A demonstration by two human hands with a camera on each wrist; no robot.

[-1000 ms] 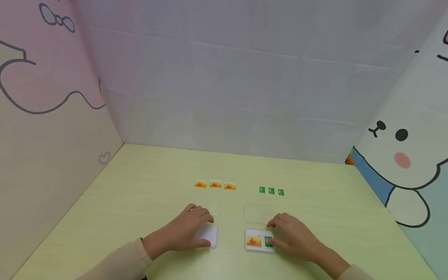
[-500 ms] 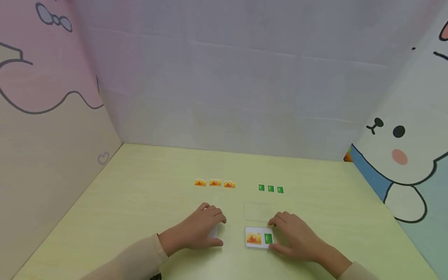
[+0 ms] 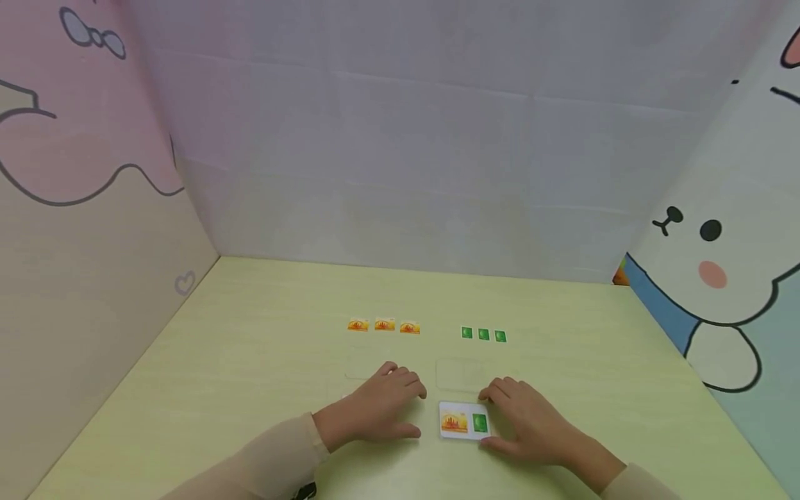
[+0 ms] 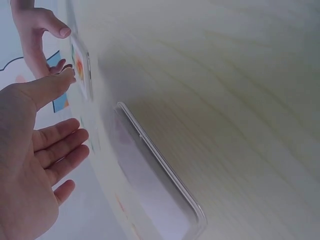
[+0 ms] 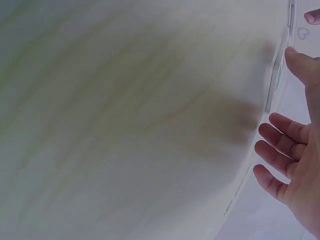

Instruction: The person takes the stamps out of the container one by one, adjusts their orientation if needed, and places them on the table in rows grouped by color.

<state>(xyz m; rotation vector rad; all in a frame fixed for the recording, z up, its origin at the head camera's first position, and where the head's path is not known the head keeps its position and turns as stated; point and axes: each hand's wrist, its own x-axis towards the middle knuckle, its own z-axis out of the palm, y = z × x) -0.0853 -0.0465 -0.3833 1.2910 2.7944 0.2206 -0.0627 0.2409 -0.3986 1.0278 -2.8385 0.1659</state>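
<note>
My left hand point(image 3: 384, 410) is held above the table, its thumb and fingers spread apart with nothing between them. Below it lies a flat clear case with a white insert point(image 4: 150, 185); the hand hides most of it in the head view. To the right is a second clear case with a white insert point(image 3: 463, 436), bearing one orange stamp-like picture point(image 3: 454, 422) and one green one point(image 3: 480, 423). My right hand point(image 3: 528, 427) stays at that case's right end, thumb by the near corner and fingertips by the far one, fingers loosely bent.
Three orange stamp-like pieces point(image 3: 384, 324) lie in a row behind the left hand. Three small green ones point(image 3: 484, 335) are lined up to their right. Two thin clear covers, one at right point(image 3: 437, 375), lie between rows and cases. Printed walls point(image 3: 375, 173) enclose the table.
My left hand has moved right, off the left case and toward the right case. The right thumb has drawn back from over the green stamp to the case's corner.
</note>
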